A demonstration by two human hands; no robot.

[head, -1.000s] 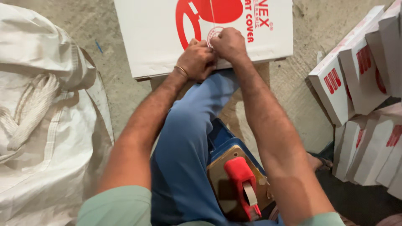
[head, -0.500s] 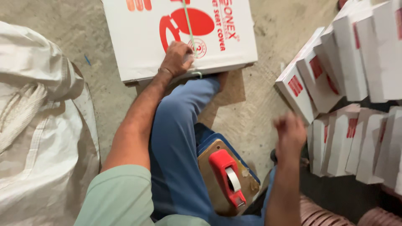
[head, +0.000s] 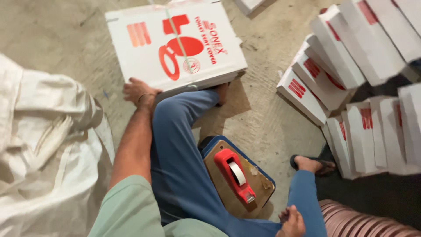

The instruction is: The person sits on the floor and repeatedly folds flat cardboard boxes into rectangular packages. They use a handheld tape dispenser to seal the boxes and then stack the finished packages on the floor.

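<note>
A white cardboard box (head: 175,44) with red print and a strip of tape down its middle lies on the concrete floor, resting against my left knee. My left hand (head: 137,91) grips its near left corner, fingers tucked under the edge. My right hand (head: 291,222) is low at the bottom edge, beside my right knee, with fingers curled and nothing visible in it. Between my legs, a red tape dispenser (head: 237,174) lies on a brown board with a blue rim (head: 219,153).
Several flat white boxes with red marks (head: 351,87) stand stacked and leaning at the right. A large white woven sack (head: 48,149) fills the left side. My sandalled foot (head: 312,164) rests by the stacks. A pink ribbed object (head: 364,219) sits bottom right.
My right hand left the box's tape, swung right and dropped beside my knee. My left hand slid from the box's near edge to its left corner. The view shifted, showing more of the box.
</note>
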